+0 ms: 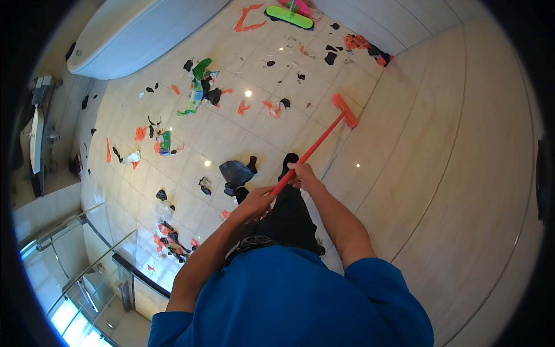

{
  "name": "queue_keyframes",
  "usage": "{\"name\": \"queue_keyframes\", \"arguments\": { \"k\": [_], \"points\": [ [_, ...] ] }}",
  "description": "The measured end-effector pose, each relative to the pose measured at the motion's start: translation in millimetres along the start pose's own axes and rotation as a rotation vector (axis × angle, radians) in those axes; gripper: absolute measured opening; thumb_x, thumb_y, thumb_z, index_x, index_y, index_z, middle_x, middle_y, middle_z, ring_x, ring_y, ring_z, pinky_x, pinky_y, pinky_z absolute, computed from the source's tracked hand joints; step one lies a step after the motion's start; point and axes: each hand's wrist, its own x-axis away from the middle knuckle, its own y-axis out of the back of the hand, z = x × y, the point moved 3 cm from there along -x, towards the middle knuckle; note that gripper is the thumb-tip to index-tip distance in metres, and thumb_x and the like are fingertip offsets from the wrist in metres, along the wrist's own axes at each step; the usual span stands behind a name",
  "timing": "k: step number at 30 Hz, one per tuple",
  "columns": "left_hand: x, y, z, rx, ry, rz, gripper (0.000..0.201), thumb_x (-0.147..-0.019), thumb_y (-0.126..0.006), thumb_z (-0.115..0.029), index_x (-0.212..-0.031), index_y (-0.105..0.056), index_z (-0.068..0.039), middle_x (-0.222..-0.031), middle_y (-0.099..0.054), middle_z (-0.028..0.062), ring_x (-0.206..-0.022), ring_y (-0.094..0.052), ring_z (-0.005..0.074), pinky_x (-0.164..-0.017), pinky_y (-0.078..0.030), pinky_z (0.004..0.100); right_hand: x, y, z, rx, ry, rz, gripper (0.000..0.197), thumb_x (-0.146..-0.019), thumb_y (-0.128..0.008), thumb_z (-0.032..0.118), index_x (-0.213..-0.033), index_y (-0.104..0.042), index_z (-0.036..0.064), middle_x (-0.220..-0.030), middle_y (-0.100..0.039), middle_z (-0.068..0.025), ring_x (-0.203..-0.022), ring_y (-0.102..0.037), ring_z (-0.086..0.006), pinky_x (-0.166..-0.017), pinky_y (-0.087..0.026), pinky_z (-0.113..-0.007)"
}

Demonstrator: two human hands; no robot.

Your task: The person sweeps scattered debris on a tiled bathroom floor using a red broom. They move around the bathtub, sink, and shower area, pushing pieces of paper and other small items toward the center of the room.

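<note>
Left hand [258,203] grips red pole [318,143] near upper end; right hand [303,176] clasps lower, presumably for leverage. Slant likely helps brush head [345,111] reach wall [439,144] (torn scraps [243,108] scattered nearby).

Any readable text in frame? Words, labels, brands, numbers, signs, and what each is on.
Readable text: none.
Green-and-blue wrapper: print-like patches, too small and blurred to read.
Green-and-white wrapper: coloured patches, can't tell if any is lettering.
Red brush, in both hands: no lettering visible.
Blue shirt: no lettering visible.
</note>
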Motion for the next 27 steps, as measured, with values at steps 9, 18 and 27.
{"name": "queue_keyframes", "arguments": {
  "k": [9, 18, 27],
  "points": [
    [99, 65, 124, -0.013, 0.01, -0.014, 0.041, -0.084, -0.043, -0.022, -0.123, -0.045, -0.011, -0.054, -0.045, -0.0006, -0.037, -0.038, 0.0067, -0.03, -0.027, 0.0197, 47, -130, -113, 0.084, -0.005, 0.144, 0.045, -0.075, -0.054, 0.047, -0.085, -0.053, 0.0038, -0.066, -0.053, -0.0095, -0.044, -0.054, -0.0187, -0.036, -0.042, -0.029],
    [143, 83, 175, 0.051, 0.12, -0.034, 0.042, -0.085, -0.044, -0.015, -0.126, -0.041, -0.01, -0.054, -0.045, -0.0009, -0.039, -0.041, 0.0073, -0.031, -0.027, 0.0198, 79, -169, -146, 0.203, -0.074, 0.227, 0.054, -0.073, -0.056, 0.054, -0.092, -0.051, 0.0041, -0.073, -0.053, -0.0111, -0.047, -0.052, -0.0185, -0.041, -0.042, -0.028],
    [70, 7, 110, 0.108, -0.002, -0.056, 0.038, -0.084, -0.043, -0.016, -0.122, -0.044, -0.007, -0.057, -0.048, 0.0012, -0.039, -0.044, 0.0082, -0.03, -0.03, 0.0194, 37, -72, -111, 0.036, 0.019, 0.017, 0.034, -0.072, -0.06, 0.039, -0.079, -0.054, 0.006, -0.066, -0.056, -0.0082, -0.046, -0.053, -0.0181, -0.037, -0.04, -0.028]
  ]
}}
